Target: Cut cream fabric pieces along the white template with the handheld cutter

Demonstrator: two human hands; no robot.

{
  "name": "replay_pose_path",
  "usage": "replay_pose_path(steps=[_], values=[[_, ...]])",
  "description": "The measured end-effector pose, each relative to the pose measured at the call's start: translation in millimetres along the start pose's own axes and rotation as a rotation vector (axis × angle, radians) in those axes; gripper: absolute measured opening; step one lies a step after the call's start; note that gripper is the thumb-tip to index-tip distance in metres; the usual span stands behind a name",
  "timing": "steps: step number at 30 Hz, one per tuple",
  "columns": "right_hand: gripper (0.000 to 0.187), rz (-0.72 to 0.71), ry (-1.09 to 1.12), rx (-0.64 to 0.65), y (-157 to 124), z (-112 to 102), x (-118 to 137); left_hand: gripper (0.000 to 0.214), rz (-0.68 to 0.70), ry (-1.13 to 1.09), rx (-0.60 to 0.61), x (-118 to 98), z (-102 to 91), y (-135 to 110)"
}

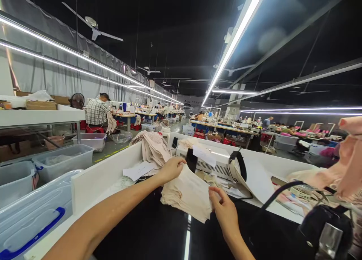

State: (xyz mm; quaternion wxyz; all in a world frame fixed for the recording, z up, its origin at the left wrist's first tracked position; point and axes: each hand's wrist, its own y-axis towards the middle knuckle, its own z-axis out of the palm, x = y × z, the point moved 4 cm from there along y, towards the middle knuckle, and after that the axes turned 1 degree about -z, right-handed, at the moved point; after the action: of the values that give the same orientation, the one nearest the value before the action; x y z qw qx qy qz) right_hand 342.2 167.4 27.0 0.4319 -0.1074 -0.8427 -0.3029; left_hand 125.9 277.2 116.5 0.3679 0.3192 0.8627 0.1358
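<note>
A stack of cream fabric pieces (186, 194) with wavy, layered edges lies over the black tabletop (147, 233) in front of me. My left hand (173, 170) reaches across from the left, its fingers closed in a pinch at the far corner of the fabric. On the right side, my right hand (225, 213) pinches the edge of the same fabric between thumb and fingers. Just beyond the left hand, a pile of pinkish fabric (154, 145) hangs over the white table rim, with a white paper (140, 171) beside it.
A white slotted machine housing (213, 165) stands behind the fabric. A black device with a cable (325, 226) and peach cloth (352, 158) are at the right. Blue-lidded plastic bins (36, 214) line the left. A person in a checked shirt (96, 112) sits farther back.
</note>
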Motion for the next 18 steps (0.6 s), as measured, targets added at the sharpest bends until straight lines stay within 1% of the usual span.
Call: replay_pose_path(steps=[4,7,9,12,14,16,18], values=[[0.031,-0.050,-0.115,0.013,12,27,-17,0.030,-0.065,0.068,0.078,29,16.2,-10],[0.025,-0.105,-0.213,0.061,10,44,-26,0.030,-0.108,0.111,0.134,45,27.5,-22],[0.022,-0.132,-0.288,0.060,4,50,-27,0.030,-0.124,0.133,0.155,52,32.6,-28],[0.019,-0.185,-0.375,-0.002,-4,51,-20,0.030,-0.136,0.162,0.154,57,34.4,-34],[0.022,-0.248,-0.398,-0.029,-9,51,-10,0.030,-0.148,0.185,0.136,57,31.4,-37],[0.029,-0.318,-0.400,-0.029,-14,53,0,0.030,-0.151,0.211,0.101,53,25.5,-38],[0.034,-0.387,-0.387,-0.008,-17,57,9,0.030,-0.124,0.232,0.056,45,18.4,-37]])
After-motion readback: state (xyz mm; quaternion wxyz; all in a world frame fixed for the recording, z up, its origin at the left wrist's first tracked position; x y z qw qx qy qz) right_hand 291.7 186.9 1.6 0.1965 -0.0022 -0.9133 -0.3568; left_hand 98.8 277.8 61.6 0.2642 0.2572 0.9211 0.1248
